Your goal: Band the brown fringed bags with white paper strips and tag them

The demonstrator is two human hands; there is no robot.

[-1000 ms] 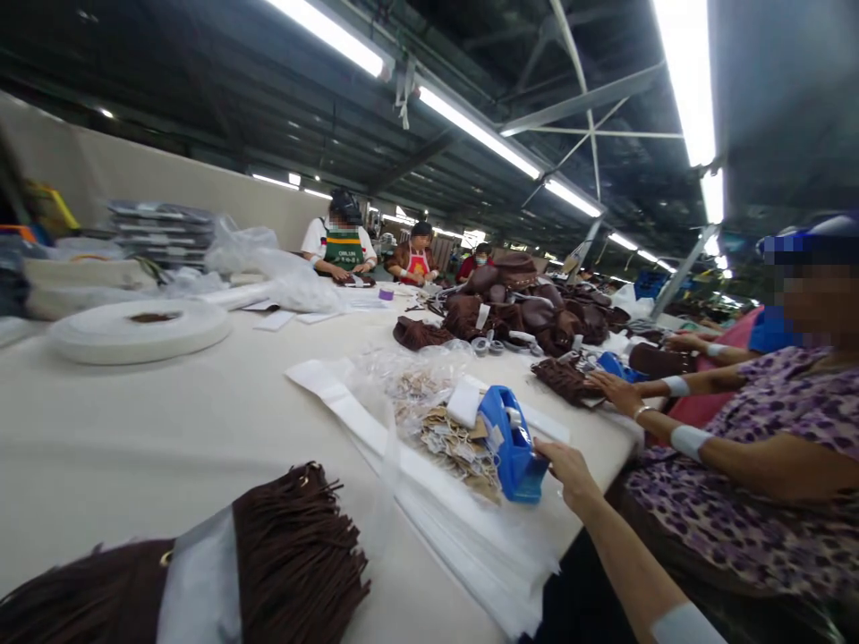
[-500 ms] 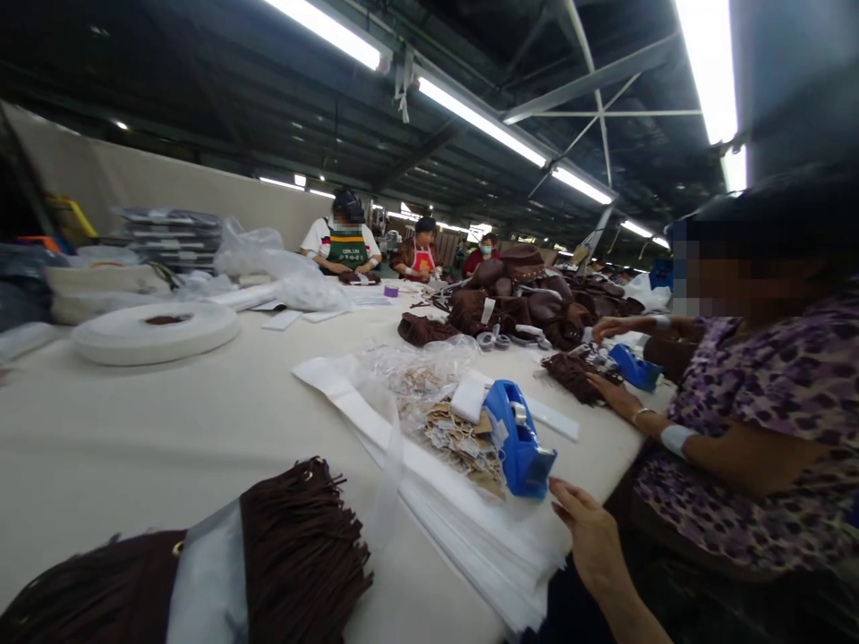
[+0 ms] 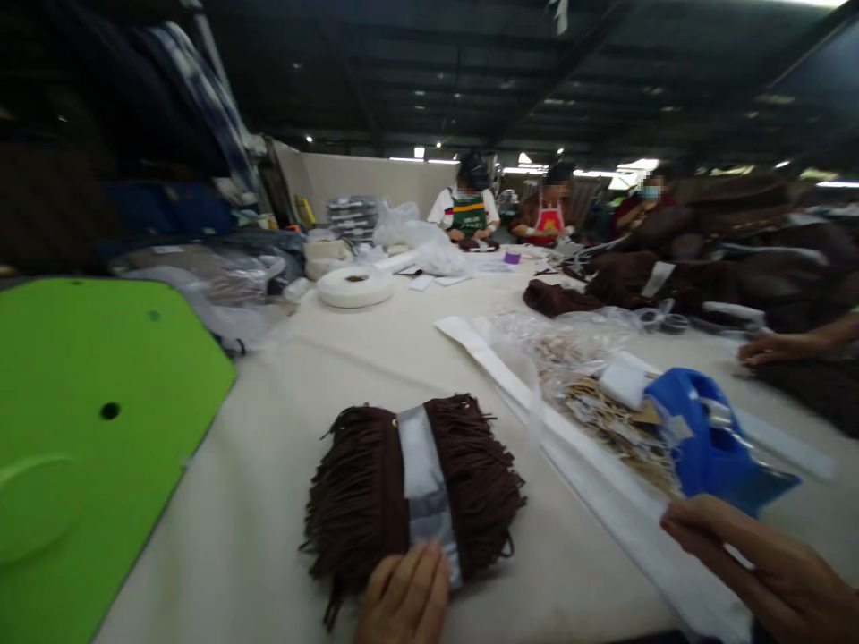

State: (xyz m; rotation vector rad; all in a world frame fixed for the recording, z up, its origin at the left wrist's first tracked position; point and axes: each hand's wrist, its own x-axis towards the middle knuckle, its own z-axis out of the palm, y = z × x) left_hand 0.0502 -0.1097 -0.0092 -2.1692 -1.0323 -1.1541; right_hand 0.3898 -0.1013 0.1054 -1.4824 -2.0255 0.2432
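Brown bundle (image 3: 393, 483) crosswise, fringes (image 3: 487, 496) outward

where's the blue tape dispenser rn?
Right side of the head view, on the white table: the blue tape dispenser sits just right of the pile of tags, beyond the right hand.

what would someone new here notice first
Probably the bright green panel at the lower left, the boldest colour in view. Next, the dark brown fringed bundle at the front centre, the left hand at its pale band. The blue tape dispenser near the right hand also stands out.
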